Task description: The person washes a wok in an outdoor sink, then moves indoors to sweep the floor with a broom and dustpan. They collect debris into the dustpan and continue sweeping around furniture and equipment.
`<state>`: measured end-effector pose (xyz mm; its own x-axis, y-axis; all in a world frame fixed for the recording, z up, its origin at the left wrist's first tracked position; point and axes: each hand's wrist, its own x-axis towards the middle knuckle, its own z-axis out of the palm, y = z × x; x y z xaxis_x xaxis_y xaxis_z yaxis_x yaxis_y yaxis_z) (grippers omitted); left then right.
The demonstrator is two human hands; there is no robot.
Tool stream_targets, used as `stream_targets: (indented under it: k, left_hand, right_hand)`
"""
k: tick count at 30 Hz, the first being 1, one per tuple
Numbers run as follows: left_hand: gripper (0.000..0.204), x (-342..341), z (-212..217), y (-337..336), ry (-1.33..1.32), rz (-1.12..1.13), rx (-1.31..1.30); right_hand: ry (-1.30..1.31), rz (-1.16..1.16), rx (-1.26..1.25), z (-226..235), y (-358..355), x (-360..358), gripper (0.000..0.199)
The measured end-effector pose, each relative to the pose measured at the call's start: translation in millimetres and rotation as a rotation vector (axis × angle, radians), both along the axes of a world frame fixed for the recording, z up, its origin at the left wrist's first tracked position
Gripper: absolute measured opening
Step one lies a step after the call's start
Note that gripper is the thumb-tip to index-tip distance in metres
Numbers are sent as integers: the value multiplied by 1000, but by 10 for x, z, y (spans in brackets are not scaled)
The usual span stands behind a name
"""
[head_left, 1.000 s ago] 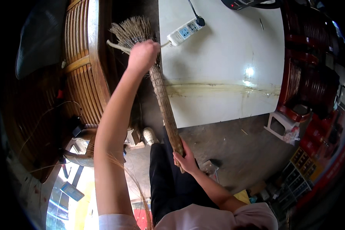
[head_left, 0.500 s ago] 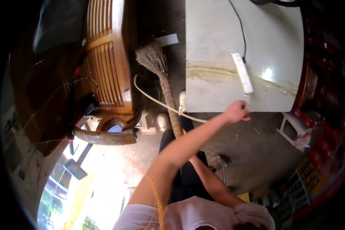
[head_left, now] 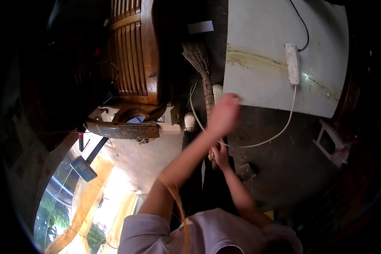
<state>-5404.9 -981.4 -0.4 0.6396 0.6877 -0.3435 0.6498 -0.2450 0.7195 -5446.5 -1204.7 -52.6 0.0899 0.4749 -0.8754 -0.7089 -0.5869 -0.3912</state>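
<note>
The broom (head_left: 204,82) I'm binding lies between my knees, its frayed brush end pointing away from me toward the dark floor (head_left: 279,169) and its wrapped handle running back into my lap. My right hand (head_left: 219,153) is closed around the lower handle, holding it steady. My left hand (head_left: 224,113) is lifted above the handle and blurred (it's mid-swing), so I cannot tell whether its fingers are closed on anything; a pale binding strand (head_left: 193,108) loops beside the handle just under it.

I judge this to be the wrapping step: one hand pins the handle, the other carries the strand round. The next move, as I read it, calls for the strand to be drawn tight against the handle while my right hand keeps it from rolling.

Further out, a white board (head_left: 262,51) lies on the floor with a yellowish stripe across it, and a white power strip (head_left: 292,62) rests on it, a black cord leaving one end and a white cable (head_left: 279,131) curving off the other. A small pale rectangular label or card (head_left: 200,27) lies near the brush tip. To my left stands slatted wooden furniture (head_left: 133,55), and a white plastic stool (head_left: 332,144) sits off to the right.
</note>
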Motion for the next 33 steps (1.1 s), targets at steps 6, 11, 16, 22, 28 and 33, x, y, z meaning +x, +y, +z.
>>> stream_targets:
  k: [6,11,16,22,28,33]
  left_hand:
    - [30,-1760,-772,-436,18,-490,70]
    - [36,-1846,-846,-934,32,-425,34]
    - [29,-1502,-624,-1225,-63,-135,406]
    - [19,-1390,-955,-1664,64,-569,345]
    - [31,-1160,-1054,-2251,115,-634,134]
    - [41,-836,-1132,-2603,-34,-137,462]
  right_hand:
    - [-96,30,-35,186,-373,-42,58]
    - [-112,-2,-86,472,-912,-261,60]
    - [-118,-7,-123,868,-1361,-492,59]
    - [-98,-78,-180,942,-1962,-781,46]
    - [32,-259,-164,1055,-2571,-969,30]
    - [-67,-238,-163,1116,-3231,-840,28]
